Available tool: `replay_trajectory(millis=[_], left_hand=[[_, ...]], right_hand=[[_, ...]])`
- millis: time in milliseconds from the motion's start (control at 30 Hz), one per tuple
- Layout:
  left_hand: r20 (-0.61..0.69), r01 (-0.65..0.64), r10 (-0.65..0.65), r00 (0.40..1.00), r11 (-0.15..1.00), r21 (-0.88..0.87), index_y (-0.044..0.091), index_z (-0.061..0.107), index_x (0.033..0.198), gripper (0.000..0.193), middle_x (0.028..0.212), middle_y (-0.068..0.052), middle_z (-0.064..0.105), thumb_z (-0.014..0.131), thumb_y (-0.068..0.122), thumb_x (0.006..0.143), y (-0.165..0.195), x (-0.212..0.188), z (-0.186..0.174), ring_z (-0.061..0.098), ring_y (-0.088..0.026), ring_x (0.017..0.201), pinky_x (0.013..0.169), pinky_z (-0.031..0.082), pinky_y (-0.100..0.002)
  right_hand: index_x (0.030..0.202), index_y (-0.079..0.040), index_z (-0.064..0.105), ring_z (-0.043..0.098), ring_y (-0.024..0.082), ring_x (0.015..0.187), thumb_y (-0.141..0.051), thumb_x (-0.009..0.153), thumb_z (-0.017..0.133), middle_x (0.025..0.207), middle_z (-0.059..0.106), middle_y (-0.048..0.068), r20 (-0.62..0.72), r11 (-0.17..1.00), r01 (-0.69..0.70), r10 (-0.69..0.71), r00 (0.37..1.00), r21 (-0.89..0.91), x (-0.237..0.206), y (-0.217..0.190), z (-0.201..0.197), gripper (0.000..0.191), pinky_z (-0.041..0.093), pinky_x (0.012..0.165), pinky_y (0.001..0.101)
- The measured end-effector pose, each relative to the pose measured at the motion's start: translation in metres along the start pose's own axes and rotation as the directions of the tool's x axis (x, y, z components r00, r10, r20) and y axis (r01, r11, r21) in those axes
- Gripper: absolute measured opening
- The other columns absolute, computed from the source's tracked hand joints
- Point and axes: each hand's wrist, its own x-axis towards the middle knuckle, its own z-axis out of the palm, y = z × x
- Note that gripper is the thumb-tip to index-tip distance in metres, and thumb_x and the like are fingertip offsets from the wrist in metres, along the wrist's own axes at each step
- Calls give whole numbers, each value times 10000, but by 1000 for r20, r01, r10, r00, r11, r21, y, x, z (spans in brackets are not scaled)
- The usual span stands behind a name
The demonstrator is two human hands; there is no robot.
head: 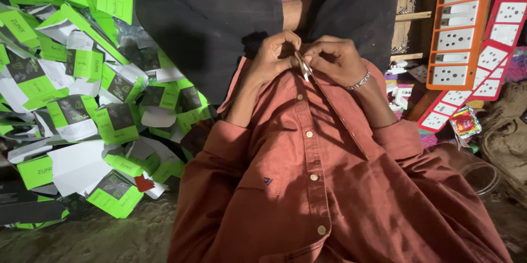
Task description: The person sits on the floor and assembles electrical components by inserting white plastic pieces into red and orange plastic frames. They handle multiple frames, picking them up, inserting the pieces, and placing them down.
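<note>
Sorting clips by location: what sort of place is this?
Probably a small home workshop for packing electrical fittings, worked from the floor: a heap of flat green cartons, orange and red switchboard plates, and a bare dirt floor.

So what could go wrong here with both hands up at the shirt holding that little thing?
1. The small pale piece is pinched only at the fingertips of the left hand and right hand; it could slip and get lost in the folds of the rust shirt.
2. What the piece is cannot be told; if it is sharp, it sits close to the fingers.
3. The heap of green and white boxes lies loose beside the left arm, and an elbow could knock it.
</note>
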Motion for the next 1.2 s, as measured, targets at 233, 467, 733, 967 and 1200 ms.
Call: replay_trajectory(millis=[233,467,733,967,1200], left_hand=[[10,-12,13,1000,998,-54,24,599,996,304,1020,5,544,859,139,891,10,1,4,584,-91,933,821,534,-249],[-60,-17,24,998,992,123,23,599,1096,377,1027,-6,591,820,264,908,15,2,11,588,-96,949,862,508,-246],[-41,22,-13,999,976,215,26,609,1055,397,988,-10,617,802,352,937,12,2,9,597,-106,937,869,524,-287],[-14,-25,29,999,976,219,9,620,1051,312,1003,-29,627,785,253,947,21,1,12,622,-141,979,909,534,-311],[-32,-197,268,963,782,592,4,575,1009,261,1003,-115,620,652,-150,814,45,-12,34,653,-279,930,851,525,-350]], right_hand=[[1042,16,740,610,101,803,-142,1006,724,922,674,63,-31,999,-35,34,999,-39,0,2,3,163,479,696,265],[1074,4,721,629,83,869,-112,1026,693,1006,681,47,10,990,-111,111,994,92,-1,-1,-1,129,503,746,238],[1089,15,727,660,97,921,-59,1011,705,1039,694,54,8,985,-117,117,993,123,2,0,-2,110,534,791,241],[1090,7,736,673,97,935,-68,1000,715,1055,706,53,25,983,-126,124,992,135,5,1,-2,119,549,803,240],[1037,5,744,653,107,885,-48,989,733,982,697,53,32,995,-71,69,997,75,-3,0,-2,73,526,788,249]])
